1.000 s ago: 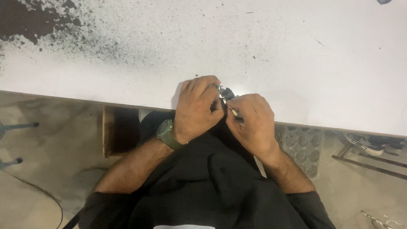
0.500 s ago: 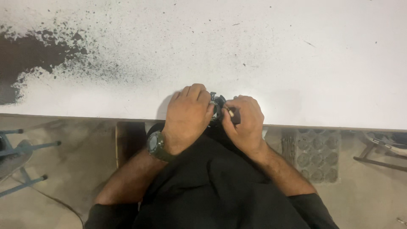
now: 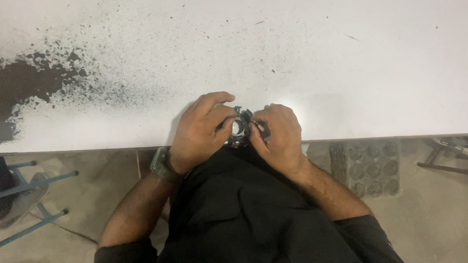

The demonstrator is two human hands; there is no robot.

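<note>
Gripping dark ring part [image 3: 239,127] two-handed

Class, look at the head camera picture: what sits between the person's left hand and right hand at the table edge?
In the head view, a small dark ring-shaped metal part sits between the left hand and right hand, both gripping it over the white table's near edge.

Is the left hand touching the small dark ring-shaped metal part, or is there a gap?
Touching. The head view shows the left hand with fingers wrapped against the small dark ring-shaped metal part.
</note>
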